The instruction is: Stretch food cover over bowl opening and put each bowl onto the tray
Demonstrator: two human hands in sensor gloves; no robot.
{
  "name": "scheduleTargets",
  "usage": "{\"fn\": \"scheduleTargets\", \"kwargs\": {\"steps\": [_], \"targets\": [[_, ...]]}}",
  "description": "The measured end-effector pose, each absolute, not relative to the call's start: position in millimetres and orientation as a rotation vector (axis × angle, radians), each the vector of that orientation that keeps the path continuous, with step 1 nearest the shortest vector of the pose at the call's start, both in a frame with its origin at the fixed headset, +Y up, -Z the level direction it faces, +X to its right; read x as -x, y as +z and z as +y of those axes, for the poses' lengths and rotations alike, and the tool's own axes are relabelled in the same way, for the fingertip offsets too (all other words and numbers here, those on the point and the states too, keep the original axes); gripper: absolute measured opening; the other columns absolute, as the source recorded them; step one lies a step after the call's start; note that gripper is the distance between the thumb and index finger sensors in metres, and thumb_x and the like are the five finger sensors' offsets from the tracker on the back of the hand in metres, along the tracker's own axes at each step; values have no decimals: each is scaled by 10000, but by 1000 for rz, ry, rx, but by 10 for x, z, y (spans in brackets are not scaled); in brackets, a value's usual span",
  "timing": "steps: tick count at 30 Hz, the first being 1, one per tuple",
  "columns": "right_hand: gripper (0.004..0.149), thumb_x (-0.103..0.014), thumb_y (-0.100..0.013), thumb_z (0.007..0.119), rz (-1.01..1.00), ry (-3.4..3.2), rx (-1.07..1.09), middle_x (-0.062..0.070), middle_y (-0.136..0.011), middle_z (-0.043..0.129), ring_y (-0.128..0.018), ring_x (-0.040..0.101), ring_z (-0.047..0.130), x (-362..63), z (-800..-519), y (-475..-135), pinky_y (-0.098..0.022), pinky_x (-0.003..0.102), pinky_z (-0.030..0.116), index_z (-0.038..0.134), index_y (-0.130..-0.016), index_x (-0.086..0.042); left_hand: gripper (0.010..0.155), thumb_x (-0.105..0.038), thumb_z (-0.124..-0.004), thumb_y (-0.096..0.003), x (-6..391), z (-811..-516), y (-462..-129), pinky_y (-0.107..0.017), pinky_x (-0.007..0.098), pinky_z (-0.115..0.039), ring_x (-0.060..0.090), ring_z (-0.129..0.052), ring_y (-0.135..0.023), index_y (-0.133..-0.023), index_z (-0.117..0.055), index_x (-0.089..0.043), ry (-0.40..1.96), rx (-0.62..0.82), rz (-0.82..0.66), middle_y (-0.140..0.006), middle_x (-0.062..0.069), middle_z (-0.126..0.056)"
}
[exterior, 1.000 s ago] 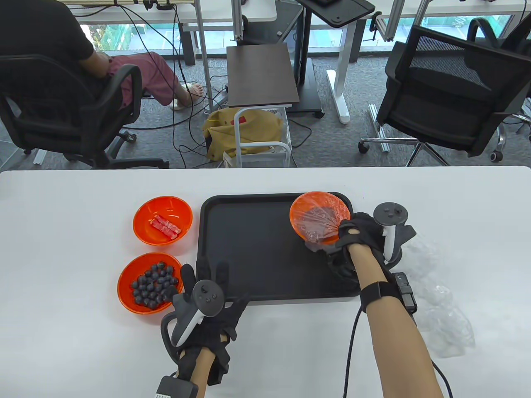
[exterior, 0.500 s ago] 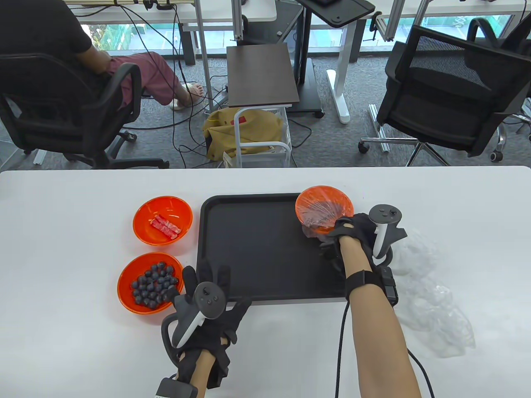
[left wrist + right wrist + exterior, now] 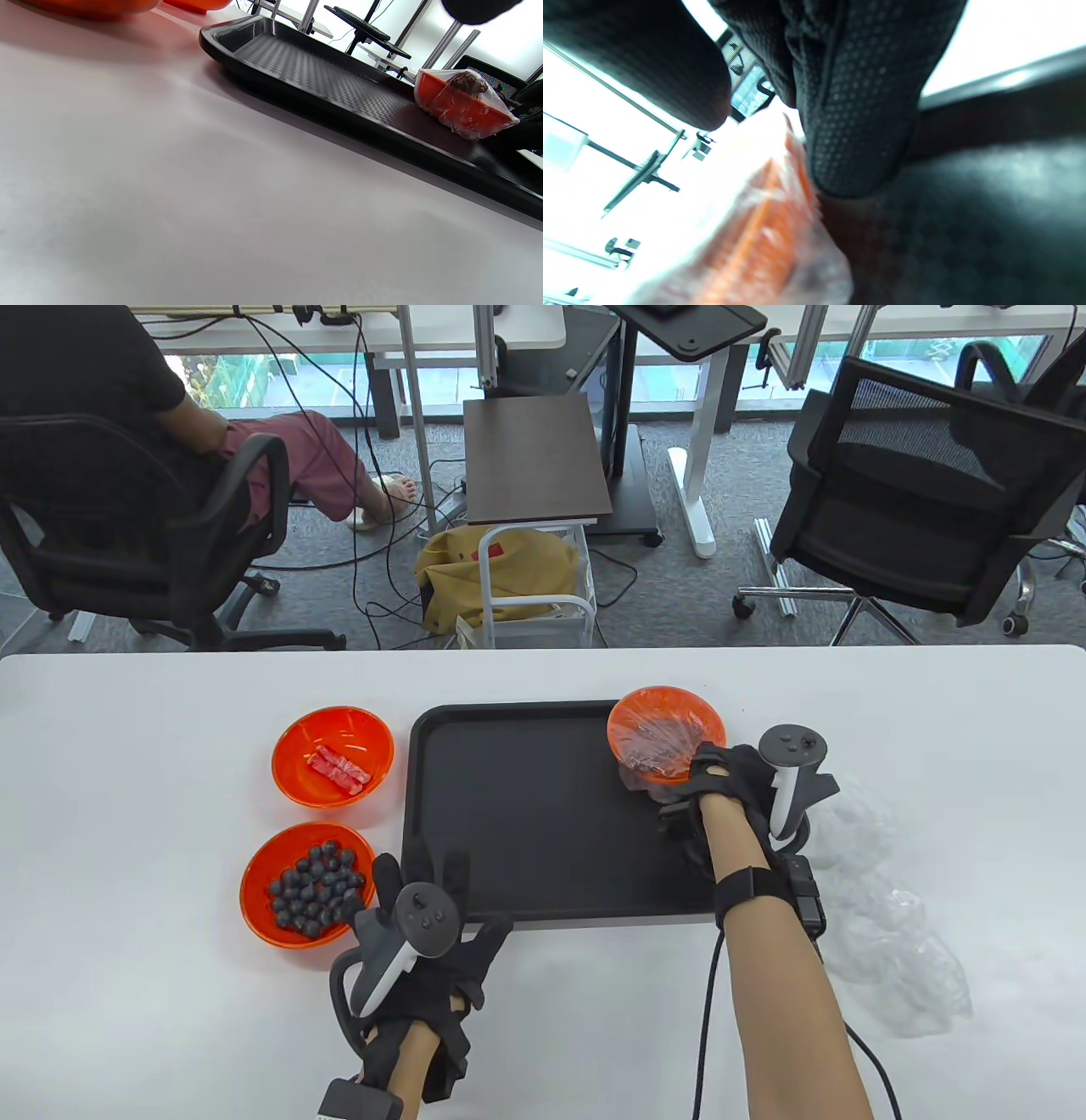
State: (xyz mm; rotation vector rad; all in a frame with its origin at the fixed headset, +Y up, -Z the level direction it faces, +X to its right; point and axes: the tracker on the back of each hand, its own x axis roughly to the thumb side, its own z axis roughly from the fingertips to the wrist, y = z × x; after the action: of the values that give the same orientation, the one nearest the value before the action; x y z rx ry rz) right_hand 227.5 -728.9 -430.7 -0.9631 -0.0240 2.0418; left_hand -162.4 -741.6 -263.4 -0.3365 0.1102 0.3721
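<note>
An orange bowl with a clear food cover (image 3: 666,729) stretched over it sits tilted at the far right corner of the black tray (image 3: 526,823). My right hand (image 3: 700,772) grips its near rim, thumb and fingers (image 3: 857,127) either side of the wrapped edge (image 3: 755,220). The left wrist view shows the same covered bowl (image 3: 460,106) on the tray (image 3: 305,63), dark food under the film. My left hand (image 3: 433,882) lies flat and spread on the table at the tray's near left corner, holding nothing.
Two uncovered orange bowls stand left of the tray: one with dark berries (image 3: 307,884), one with red pieces (image 3: 333,757). A heap of clear plastic covers (image 3: 891,916) lies right of my right arm. Office chairs and a person sit beyond the table's far edge.
My right hand carried the covered bowl a little farther back and right on the tray, then held nearly still. The left hand has not moved.
</note>
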Motion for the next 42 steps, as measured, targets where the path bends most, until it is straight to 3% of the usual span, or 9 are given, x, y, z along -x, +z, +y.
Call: {"fn": "scheduleTargets", "kwargs": {"steps": [6, 13, 19, 25, 37, 42], "targets": [[756, -482, -471, 921, -117, 2105, 743, 222, -951, 843, -662, 408, 1071, -2229, -6850, -4088, -333, 391, 988, 698, -1045, -42, 886, -861, -543, -427, 1635, -7402, -2634, -738, 636, 44, 228, 145, -1136, -1102, -74, -531, 384, 327, 111, -1212, -129, 94], [837, -608, -462, 891, -214, 2521, 161, 168, -1101, 694, -867, 484, 892, -1852, -6513, -3553, -439, 579, 885, 622, -1115, -159, 892, -864, -533, -426, 1552, -7371, -2645, -736, 637, 46, 229, 148, -1135, -1094, -48, -525, 366, 326, 86, -1214, -123, 95], [876, -732, -471, 796, -181, 2729, -192, 153, -1207, 464, -1027, 589, 575, -1589, -6702, -3031, -550, 774, 619, 522, -1173, -286, 892, -865, -526, -428, 1470, -7376, -2662, -733, 638, 50, 228, 155, -1133, -1100, -51, -521, 341, 342, 69, -1214, -121, 99], [907, -820, -468, 698, -118, 2925, -404, 129, -1236, 330, -1068, 606, 369, -1491, -7016, -2717, -565, 833, 439, 476, -1192, -322, 893, -867, -520, -427, 1399, -7414, -2685, -731, 638, 53, 228, 159, -1131, -1100, -47, -520, 304, 360, 53, -1212, -120, 104], [942, -865, -460, 633, -14, 2978, -456, 123, -1242, 253, -1069, 611, 252, -1537, -7270, -2579, -565, 846, 362, 428, -1204, -325, 920, -897, -497, -401, 1377, -7438, -2688, -719, 638, 71, 223, 187, -1118, -1091, -23, -515, 271, 379, 40, -1203, -123, 128], [940, -859, -462, 631, -9, 2963, -469, 126, -1241, 253, -1068, 611, 246, -1539, -7263, -2557, -563, 846, 357, 436, -1205, -318, 987, -928, -452, -382, 1390, -7407, -2720, -701, 647, 86, 223, 211, -1107, -1102, -4, -422, 232, 393, 23, -1199, -110, 143]]}}
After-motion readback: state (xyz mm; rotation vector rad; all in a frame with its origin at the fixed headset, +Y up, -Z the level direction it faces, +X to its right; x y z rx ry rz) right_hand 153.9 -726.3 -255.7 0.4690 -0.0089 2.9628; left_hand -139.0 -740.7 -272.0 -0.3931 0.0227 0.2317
